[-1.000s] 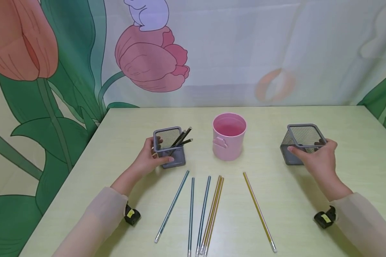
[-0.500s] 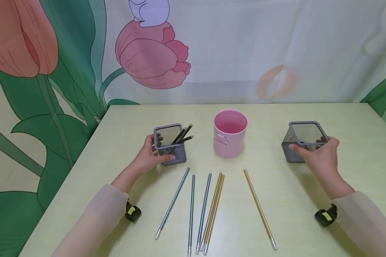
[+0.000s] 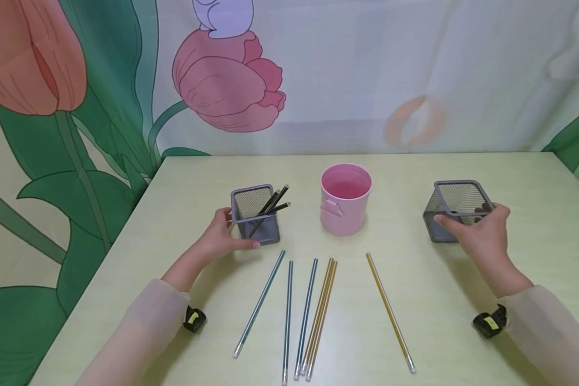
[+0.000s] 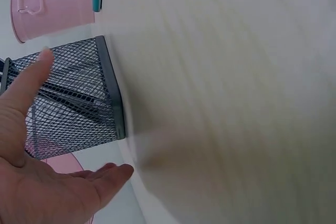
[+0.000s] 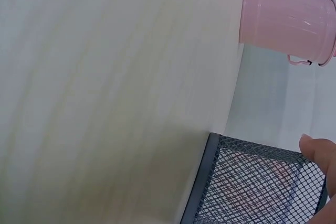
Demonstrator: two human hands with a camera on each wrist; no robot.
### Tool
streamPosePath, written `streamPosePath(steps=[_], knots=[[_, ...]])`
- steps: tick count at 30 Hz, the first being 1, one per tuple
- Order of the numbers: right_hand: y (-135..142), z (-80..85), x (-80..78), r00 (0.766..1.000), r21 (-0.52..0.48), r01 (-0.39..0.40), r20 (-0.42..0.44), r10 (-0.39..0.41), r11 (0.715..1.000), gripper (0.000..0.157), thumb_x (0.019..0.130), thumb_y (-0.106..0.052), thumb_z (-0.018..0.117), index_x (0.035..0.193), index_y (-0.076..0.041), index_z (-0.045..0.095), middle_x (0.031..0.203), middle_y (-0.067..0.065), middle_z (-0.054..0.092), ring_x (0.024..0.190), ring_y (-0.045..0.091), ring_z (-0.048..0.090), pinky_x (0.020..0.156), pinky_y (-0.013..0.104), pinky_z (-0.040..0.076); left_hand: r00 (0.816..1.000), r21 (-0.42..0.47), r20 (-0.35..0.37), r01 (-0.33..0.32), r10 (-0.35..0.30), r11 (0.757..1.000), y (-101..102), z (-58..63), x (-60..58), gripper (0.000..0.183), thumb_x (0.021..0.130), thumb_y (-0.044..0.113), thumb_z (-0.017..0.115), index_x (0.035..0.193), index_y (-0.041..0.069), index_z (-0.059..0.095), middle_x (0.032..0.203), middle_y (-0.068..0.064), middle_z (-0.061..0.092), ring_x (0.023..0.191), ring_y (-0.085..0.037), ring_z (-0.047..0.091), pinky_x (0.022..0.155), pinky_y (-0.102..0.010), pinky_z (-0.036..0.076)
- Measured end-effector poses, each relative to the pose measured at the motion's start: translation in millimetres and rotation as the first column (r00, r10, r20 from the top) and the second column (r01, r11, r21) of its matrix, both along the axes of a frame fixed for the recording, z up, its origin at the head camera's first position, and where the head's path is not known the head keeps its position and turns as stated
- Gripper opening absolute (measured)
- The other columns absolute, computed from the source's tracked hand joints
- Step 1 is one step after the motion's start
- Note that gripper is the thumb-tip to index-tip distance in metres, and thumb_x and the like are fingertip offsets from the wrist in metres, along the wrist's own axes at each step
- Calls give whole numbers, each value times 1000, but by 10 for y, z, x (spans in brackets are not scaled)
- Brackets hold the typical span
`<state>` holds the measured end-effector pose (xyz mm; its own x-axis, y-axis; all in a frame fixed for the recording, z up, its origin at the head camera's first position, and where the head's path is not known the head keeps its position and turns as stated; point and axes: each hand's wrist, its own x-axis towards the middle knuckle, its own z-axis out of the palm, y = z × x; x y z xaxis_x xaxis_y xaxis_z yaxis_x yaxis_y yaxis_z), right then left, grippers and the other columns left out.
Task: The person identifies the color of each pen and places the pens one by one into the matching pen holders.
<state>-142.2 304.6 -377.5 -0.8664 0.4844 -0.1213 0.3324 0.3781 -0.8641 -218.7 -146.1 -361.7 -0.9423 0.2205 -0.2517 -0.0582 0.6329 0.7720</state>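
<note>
On the left of the table stands a grey mesh pen holder (image 3: 262, 230) with black pencils (image 3: 272, 202) leaning out to the right. My left hand (image 3: 217, 237) is spread beside it, thumb and fingers apart; in the left wrist view the thumb passes in front of the mesh and the other fingers extend off it. At the right, my right hand (image 3: 484, 236) grips a second mesh pen holder (image 3: 439, 220) by its near right corner. The thumb lies on the front, and fingertips show through the mesh. No pencils are visible in this holder.
Between the holders stands a pink bucket (image 3: 344, 214). Nearer me lie teal pencils (image 3: 288, 316) and two yellow pencils (image 3: 322, 316) close together; another yellow pencil (image 3: 391, 311) lies apart to the right. A printed curtain (image 3: 342, 80) hangs behind the table's back edge.
My left hand has let go of the left pen holder and drawn slightly back to the left, its fingers spreading. My right hand keeps its grip. The view has tilted slightly.
</note>
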Motion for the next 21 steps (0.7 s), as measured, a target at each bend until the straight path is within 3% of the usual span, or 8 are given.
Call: streamPosePath(steps=[5,15,21], knots=[[-5,14,4,1000,6,-6,16,6,1000,107,79,-48,72,144,-3,-1,147,29,26,132,40,33,107,52,32,1000,-106,29,6,-3,994,-43,26,40,106,77,28,79,145,-9,7,149,-30,21,139,-43,23,115,-50,23],[21,-1,0,1000,19,-1,18,0,1000,106,79,-48,71,143,-4,-1,147,29,26,130,41,33,107,52,33,996,-236,52,78,-68,969,67,139,122,69,86,34,67,130,-13,40,137,-32,41,124,-42,43,103,-52,39],[11,-9,-16,1000,4,-3,8,3,1000,106,79,-46,72,143,-3,0,148,29,25,132,40,33,107,51,33,997,-350,27,72,-67,934,107,177,215,64,85,37,67,120,-14,50,125,-31,51,111,-37,52,95,-48,46]])
